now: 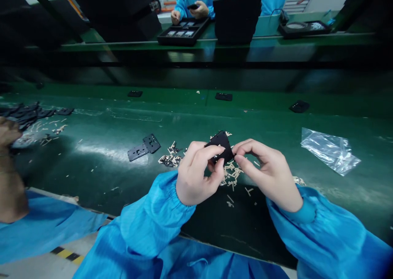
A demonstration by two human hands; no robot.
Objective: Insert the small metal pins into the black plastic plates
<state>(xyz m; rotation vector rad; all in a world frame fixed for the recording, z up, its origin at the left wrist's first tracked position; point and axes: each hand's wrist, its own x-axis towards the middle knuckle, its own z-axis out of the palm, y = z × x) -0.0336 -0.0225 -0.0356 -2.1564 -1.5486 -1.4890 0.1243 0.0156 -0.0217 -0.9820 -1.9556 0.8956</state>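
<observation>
- Head view: the left hand (196,172) and the right hand (267,172) meet above a green conveyor belt (101,148), both in blue sleeves.
- Small black plastic part (220,144): grasped between the two hands, tilted, held just above the belt; the left thumb and fingers pinch its near-left edge, the right fingertips pinch its right edge.
- Pale trimmed scraps (231,173): scattered on the belt directly beneath and just beside the hands.
- Flat black plate pieces (143,148): two joined pieces lying on the belt, left of the hands and apart from them.
- Clear plastic bag (330,150): crumpled on the belt, well to the right.
- Co-worker's arm (9,176): at the left edge, near a pile of black parts (27,115).
- Black tray (182,32): on the far bench, with another person's hands (196,10) just behind it.
</observation>
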